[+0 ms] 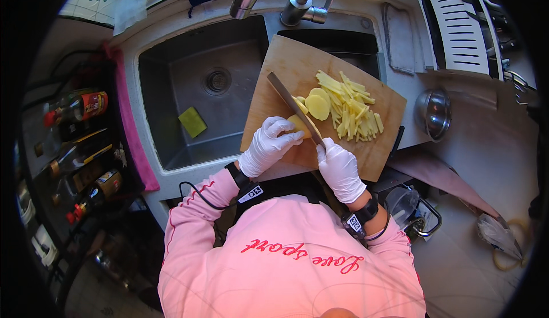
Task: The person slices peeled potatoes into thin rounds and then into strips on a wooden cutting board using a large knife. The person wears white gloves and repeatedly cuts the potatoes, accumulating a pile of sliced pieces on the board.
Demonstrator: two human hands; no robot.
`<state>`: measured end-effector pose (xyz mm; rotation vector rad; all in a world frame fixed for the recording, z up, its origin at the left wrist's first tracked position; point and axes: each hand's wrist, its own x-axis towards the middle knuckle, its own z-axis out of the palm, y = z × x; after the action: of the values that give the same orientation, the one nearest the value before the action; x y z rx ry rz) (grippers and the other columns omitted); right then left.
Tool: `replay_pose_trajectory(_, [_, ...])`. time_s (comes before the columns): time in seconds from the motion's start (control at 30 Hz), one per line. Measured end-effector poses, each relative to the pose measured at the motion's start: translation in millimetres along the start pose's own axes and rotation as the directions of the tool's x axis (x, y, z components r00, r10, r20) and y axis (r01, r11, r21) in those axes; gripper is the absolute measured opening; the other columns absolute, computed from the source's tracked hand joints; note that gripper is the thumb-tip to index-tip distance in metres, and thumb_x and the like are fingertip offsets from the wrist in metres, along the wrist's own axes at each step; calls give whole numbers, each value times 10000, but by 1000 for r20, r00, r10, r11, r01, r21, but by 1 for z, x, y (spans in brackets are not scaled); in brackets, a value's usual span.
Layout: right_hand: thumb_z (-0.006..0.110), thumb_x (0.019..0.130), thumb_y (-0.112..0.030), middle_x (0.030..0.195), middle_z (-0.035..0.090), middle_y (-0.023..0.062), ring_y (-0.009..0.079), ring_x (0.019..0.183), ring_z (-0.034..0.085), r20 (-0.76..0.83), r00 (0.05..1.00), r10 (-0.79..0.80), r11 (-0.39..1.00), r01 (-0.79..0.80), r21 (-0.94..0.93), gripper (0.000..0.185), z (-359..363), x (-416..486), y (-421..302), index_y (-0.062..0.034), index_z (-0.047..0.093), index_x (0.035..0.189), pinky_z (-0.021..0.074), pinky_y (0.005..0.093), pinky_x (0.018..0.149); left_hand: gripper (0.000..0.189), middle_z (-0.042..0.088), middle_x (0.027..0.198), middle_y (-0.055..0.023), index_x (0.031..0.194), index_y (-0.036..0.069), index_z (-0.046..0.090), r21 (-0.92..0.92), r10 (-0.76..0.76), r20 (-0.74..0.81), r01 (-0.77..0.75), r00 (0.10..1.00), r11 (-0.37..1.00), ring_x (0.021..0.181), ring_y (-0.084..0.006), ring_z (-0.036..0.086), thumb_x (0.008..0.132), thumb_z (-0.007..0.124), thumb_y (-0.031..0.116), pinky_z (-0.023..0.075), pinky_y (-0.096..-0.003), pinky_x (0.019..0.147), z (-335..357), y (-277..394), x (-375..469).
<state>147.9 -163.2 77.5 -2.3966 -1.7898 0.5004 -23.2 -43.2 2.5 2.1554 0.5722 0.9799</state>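
Note:
My left hand (269,145), in a white glove, holds a peeled potato (297,126) on a wooden cutting board (266,99). My right hand (342,170), gloved too, grips the handle of a kitchen knife (286,97). The blade stands across the potato, seen nearly edge-on, so I cannot tell how deep it is. Just beyond the blade lie round potato slices (318,105). Right of them is a loose pile of potato strips (354,108). The board rests over the right sink basin and the counter edge.
The left sink basin (171,99) holds a green sponge (192,122). A chrome faucet (296,7) rises behind the board. At right stand a metal bowl (433,114) and a slotted white rack (461,28). Bottles (88,105) fill a shelf at far left.

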Motion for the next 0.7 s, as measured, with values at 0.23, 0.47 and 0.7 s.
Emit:
replay_pose_trajectory(0.23, [675, 983, -169, 724, 668, 170, 384, 632, 682, -54, 999, -1, 997, 5, 81, 107, -22, -2, -4, -73, 631, 963, 549, 462, 546, 316, 633, 1069, -76, 1011, 143, 745, 20, 16, 8, -17, 1000, 1000, 978, -301, 640, 744, 897, 68, 586, -373, 743, 2, -8, -3])
replay_pose_trajectory(0.47, [694, 967, -147, 748, 671, 179, 388, 667, 687, -53, 998, -26, 992, 33, 119, 106, -49, -3, -13, -66, 626, 957, 554, 460, 574, 302, 626, 1079, -80, 1018, 148, 732, 22, 6, 14, -7, 1000, 1000, 978, -300, 645, 769, 890, 80, 597, -359, 723, 1, -7, -4])
replay_pose_trajectory(0.7, [682, 976, -151, 730, 669, 181, 387, 660, 688, -19, 1000, -16, 997, 18, 80, 112, -46, -1, -15, -63, 622, 942, 552, 463, 568, 303, 634, 1070, -82, 1018, 146, 729, 13, 16, 9, -16, 1000, 1000, 967, -302, 651, 769, 889, 84, 602, -359, 717, 1, -8, -4])
